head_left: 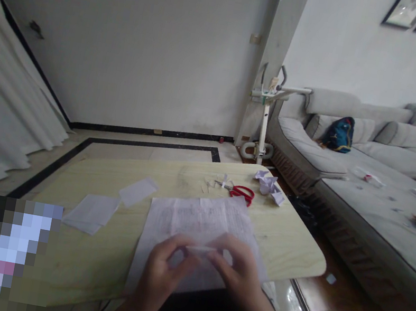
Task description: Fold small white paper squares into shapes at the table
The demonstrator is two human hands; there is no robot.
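My left hand [161,270] and my right hand [238,268] meet over the near edge of a pale wooden table [103,249]. Both pinch a small folded piece of white paper [200,249] between fingertips and thumbs. Under the hands lies a large creased printed sheet [199,224]. Red-handled scissors [242,191] rest farther back on the table, among small paper scraps [211,183]. A crumpled white paper piece [269,185] sits at the far right corner.
Two flat white paper pieces [93,212] [138,190] lie on the table's left half. A grey sofa [367,189] with a blue bag [339,134] stands on the right. A white exercise machine [266,117] is beyond the table. Curtains [0,103] hang at left.
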